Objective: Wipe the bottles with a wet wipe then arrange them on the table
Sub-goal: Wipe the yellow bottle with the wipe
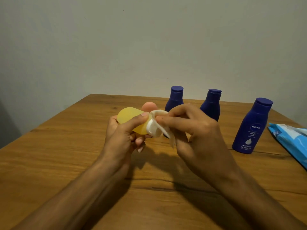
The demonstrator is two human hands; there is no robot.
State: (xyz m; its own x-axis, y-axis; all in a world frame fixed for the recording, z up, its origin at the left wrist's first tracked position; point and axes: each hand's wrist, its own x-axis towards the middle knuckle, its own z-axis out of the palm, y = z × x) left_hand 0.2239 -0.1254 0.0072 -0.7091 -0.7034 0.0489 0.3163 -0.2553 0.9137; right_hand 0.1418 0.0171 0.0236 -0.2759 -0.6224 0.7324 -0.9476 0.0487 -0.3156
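I see left hand (123, 136) clamped round light, squeezable yellow bottle (131, 120); right hand (191, 130) pinching wet wipe (159, 121) at cap; best held mid-body, slippery when damp

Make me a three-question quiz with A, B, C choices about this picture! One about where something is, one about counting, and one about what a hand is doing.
1. Where is the blue wipes pack?
A. on the table's right edge
B. on the floor
C. on top of a bottle

2. How many dark blue bottles stand on the table?
A. one
B. three
C. five

3. What is the left hand doing?
A. resting flat
B. pointing
C. gripping the yellow bottle

Answers:
1 A, it lies at the right edge.
2 B, three stand upright.
3 C, while the right hand rubs the white wipe on its cap.
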